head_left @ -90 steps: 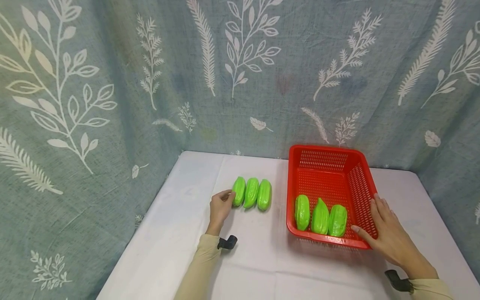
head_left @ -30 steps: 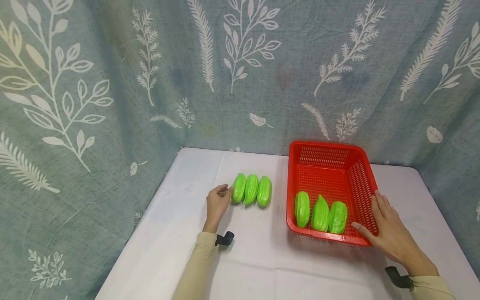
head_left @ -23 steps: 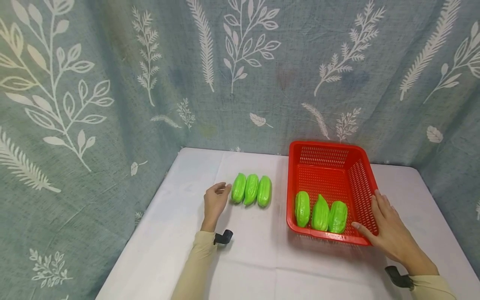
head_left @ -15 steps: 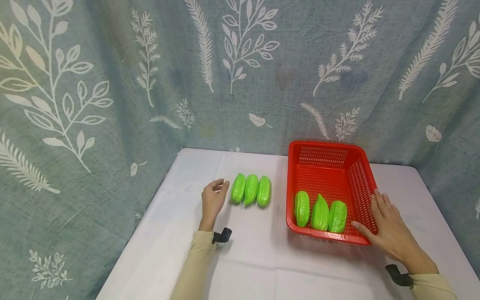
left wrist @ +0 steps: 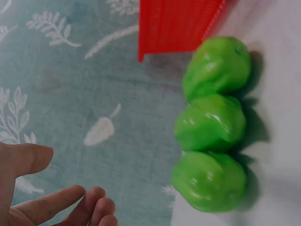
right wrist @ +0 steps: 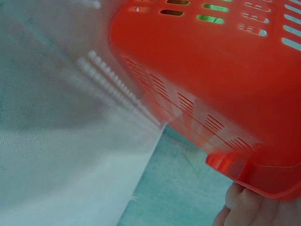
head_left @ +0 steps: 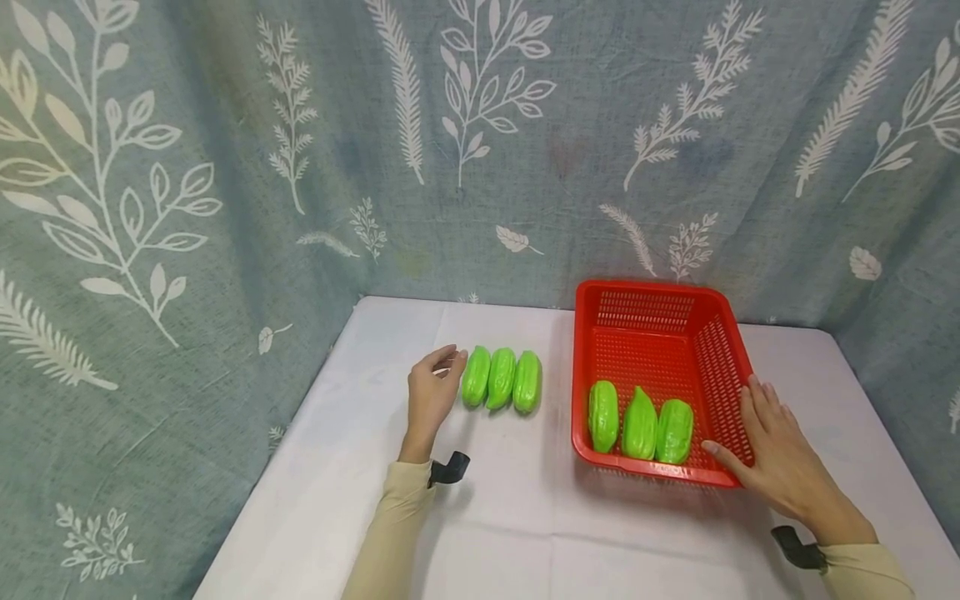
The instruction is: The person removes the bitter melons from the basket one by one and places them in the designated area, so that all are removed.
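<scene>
Three bright green, ridged, gourd-like vegetables (head_left: 501, 379) lie side by side on the white table. My left hand (head_left: 433, 396) is just left of the row, fingertips by the upper end of the leftmost green gourd (head_left: 476, 377). In the left wrist view, its thumb (left wrist: 33, 157) and fingers are spread apart with nothing between them. Three more green gourds (head_left: 640, 425) line the near side of a red slotted plastic basket (head_left: 645, 287). My right hand (head_left: 787, 467) rests at the basket's near right corner, fingers straight along the right rim and thumb across the near one.
The white-covered table (head_left: 510, 517) ends at a blue-green curtain (head_left: 517, 150) with white leaf patterns, behind and at both sides. The basket stands at the table's far right, a short gap from the row of gourds. Both wrists carry black straps.
My left hand drew back left from the leftmost gourd, then moved forward and slightly right, to its upper end. The gourds, the basket and my right hand stay in place.
</scene>
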`<action>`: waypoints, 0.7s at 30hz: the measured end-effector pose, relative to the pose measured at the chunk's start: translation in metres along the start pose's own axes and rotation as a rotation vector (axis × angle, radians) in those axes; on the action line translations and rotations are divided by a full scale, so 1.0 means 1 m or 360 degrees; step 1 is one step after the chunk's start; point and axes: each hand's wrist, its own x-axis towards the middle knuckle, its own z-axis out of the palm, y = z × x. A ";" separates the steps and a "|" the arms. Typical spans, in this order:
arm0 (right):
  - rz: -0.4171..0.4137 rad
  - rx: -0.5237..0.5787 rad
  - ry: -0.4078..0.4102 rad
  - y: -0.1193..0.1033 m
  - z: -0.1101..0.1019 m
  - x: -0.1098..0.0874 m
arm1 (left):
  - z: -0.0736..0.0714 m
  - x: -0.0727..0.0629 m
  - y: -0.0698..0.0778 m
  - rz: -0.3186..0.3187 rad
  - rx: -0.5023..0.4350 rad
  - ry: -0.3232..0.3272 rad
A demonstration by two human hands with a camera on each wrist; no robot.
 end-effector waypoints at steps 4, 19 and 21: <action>0.0012 0.0002 -0.0008 -0.001 -0.001 0.000 | 0.001 -0.004 0.014 0.0025 -0.0033 -0.0041; 0.0020 0.0006 0.0001 -0.002 -0.001 0.001 | 0.025 -0.003 0.069 0.0211 -0.0136 -0.0244; 0.0022 0.0009 -0.0004 -0.001 -0.002 0.001 | 0.030 -0.002 0.076 0.0232 -0.0135 -0.0285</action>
